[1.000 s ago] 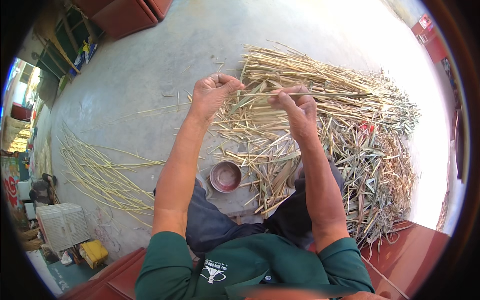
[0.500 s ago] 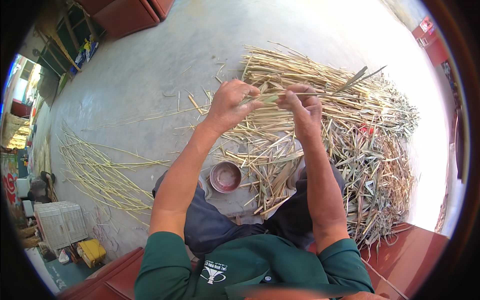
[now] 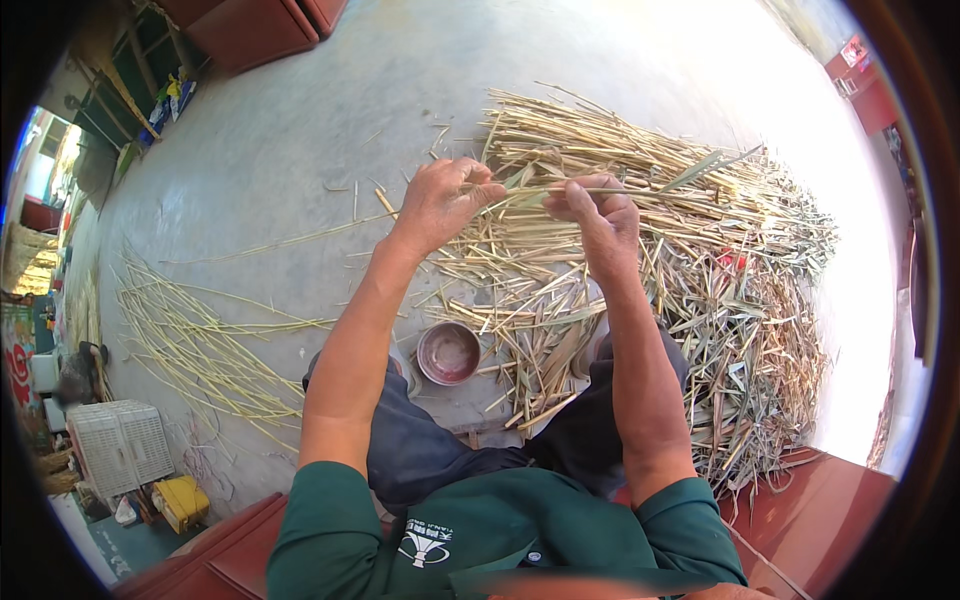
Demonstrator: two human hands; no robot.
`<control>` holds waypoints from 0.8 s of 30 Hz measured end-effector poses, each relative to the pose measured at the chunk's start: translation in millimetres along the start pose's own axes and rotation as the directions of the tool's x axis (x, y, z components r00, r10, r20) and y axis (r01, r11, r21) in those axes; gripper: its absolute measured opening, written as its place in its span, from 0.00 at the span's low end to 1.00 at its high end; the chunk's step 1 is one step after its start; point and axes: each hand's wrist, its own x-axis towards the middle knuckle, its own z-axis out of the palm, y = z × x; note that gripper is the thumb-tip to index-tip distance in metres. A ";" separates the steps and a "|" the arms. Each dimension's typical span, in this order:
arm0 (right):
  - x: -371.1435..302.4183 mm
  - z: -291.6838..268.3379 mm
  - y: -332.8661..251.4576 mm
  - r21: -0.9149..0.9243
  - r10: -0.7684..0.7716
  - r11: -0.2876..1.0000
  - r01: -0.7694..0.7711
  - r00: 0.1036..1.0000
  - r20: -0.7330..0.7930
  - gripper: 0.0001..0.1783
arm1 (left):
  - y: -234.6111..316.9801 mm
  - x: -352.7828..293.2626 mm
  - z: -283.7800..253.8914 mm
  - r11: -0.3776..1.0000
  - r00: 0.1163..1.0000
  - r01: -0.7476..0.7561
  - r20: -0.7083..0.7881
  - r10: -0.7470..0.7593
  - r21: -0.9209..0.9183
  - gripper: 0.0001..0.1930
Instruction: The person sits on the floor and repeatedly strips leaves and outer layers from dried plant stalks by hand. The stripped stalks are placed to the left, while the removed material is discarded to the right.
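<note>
Between my two hands stretches one long, thin dried reed stalk (image 3: pixel 527 191), held level above the pile. My left hand (image 3: pixel 447 200) pinches it between thumb and fingers; the thin end runs on to the far left, low over the floor. My right hand (image 3: pixel 597 205) is closed on the same stalk, with a long leaf (image 3: pixel 697 171) sticking out to its right. Beneath and beyond my hands lies a big bundle of straw-coloured stalks (image 3: pixel 600 135). Leaf scraps and husks (image 3: pixel 750 370) are heaped to the right of my right forearm.
A small reddish-brown bowl (image 3: pixel 448 353) stands on the floor between my feet. Slender yellow-green stalks (image 3: pixel 200 345) lie spread at the left. Farther left are a white plastic crate (image 3: pixel 120 445) and a yellow container (image 3: pixel 181 503). Red furniture (image 3: pixel 245 35) stands at the far left.
My left hand has slid left along the stalk, widening the gap between my hands. The right hand stays almost in place, and the leaf at its end has turned.
</note>
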 end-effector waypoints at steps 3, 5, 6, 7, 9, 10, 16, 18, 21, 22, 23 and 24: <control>0.6 1.3 -1.8 0.026 -0.001 1.000 0.001 1.000 0.000 0.08 | 7.4 -6.0 4.1 0.991 0.995 0.060 0.092 -0.049 -0.122 0.11; 1.1 1.5 -2.4 0.026 0.000 1.000 -0.001 1.000 0.011 0.07 | 12.1 -8.1 2.4 0.961 0.968 0.213 0.173 -0.183 -0.175 0.08; 1.1 1.7 -2.4 0.017 0.001 1.000 -0.001 1.000 0.019 0.07 | 14.2 -8.6 1.0 0.938 0.951 0.277 0.202 -0.235 -0.208 0.07; 1.0 1.9 -2.3 0.014 0.002 1.000 -0.002 1.000 0.027 0.07 | 15.9 -8.6 -0.6 0.947 0.945 0.277 0.226 -0.238 -0.162 0.07; 0.4 2.8 -2.1 -0.022 0.002 1.000 -0.002 1.000 0.018 0.08 | 18.8 -8.2 -2.7 0.960 0.939 0.264 0.250 -0.234 -0.094 0.07; 0.1 3.5 -2.0 -0.027 -0.002 1.000 0.003 1.000 0.022 0.08 | 20.1 -8.0 -3.1 0.965 0.943 0.247 0.249 -0.220 -0.086 0.07; -0.1 7.1 -3.7 -0.121 0.016 0.992 -0.018 1.000 -0.014 0.09 | 25.4 -8.3 -4.8 0.959 0.931 0.273 0.271 -0.244 -0.073 0.08; -0.4 7.6 -2.6 -0.148 0.005 0.989 -0.009 1.000 -0.024 0.10 | 26.3 -9.2 -5.0 0.957 0.926 0.285 0.274 -0.260 -0.055 0.09; -1.3 6.2 2.8 -0.227 -0.051 0.973 0.036 0.997 -0.057 0.11 | 25.4 -10.9 -3.5 0.976 0.952 0.212 0.238 -0.194 -0.050 0.08; -1.9 5.3 5.5 -0.238 -0.100 0.968 0.086 0.994 -0.049 0.12 | 24.2 -11.2 -3.2 0.993 0.968 0.111 0.228 -0.101 -0.030 0.08; -1.6 4.7 8.5 -0.279 -0.114 0.956 0.091 0.991 -0.067 0.11 | 22.9 -11.6 -2.7 0.999 0.976 0.033 0.216 -0.036 0.017 0.08; -3.9 1.7 10.2 -0.451 -0.145 0.886 0.105 0.988 -0.055 0.10 | 21.7 -12.7 -3.6 0.996 0.974 -0.034 0.225 0.016 0.077 0.07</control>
